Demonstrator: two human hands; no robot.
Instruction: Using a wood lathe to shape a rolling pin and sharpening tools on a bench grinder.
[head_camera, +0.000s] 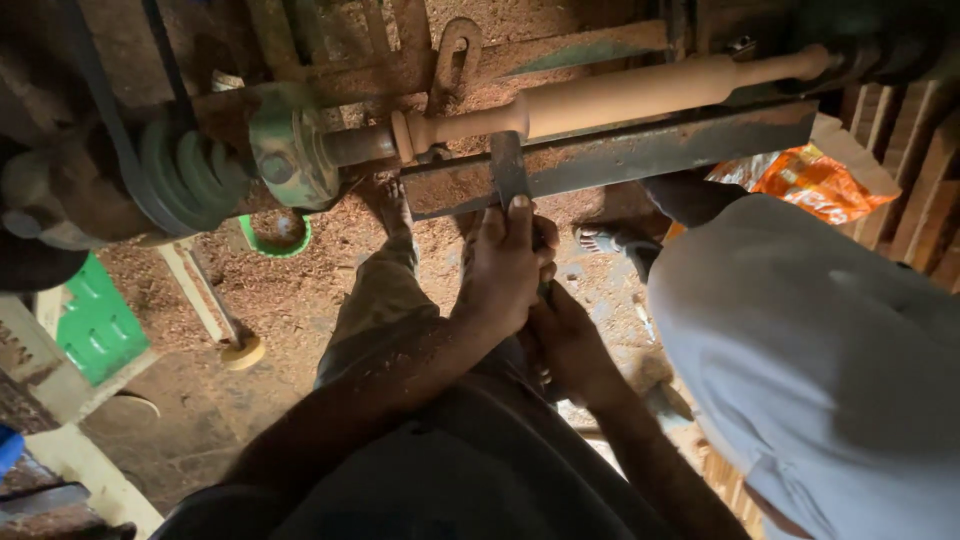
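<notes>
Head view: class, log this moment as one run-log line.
left hand: presses chisel on tool rest | right hand: grips handle | spindle: mounted

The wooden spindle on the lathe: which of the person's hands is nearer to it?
Left. The left hand grips the chisel just below the wooden spindle; the right hand sits lower, farther back on the tool.

Smooth matt pale wood spindle (620, 98), dull rusty metal rest (610, 155), worn steel chisel (508, 170), rough sawdust floor (280, 290), glossy green plastic crate (95, 325) at left.

Crumpled orange packet (815, 185) (perhaps plastic), right
</notes>
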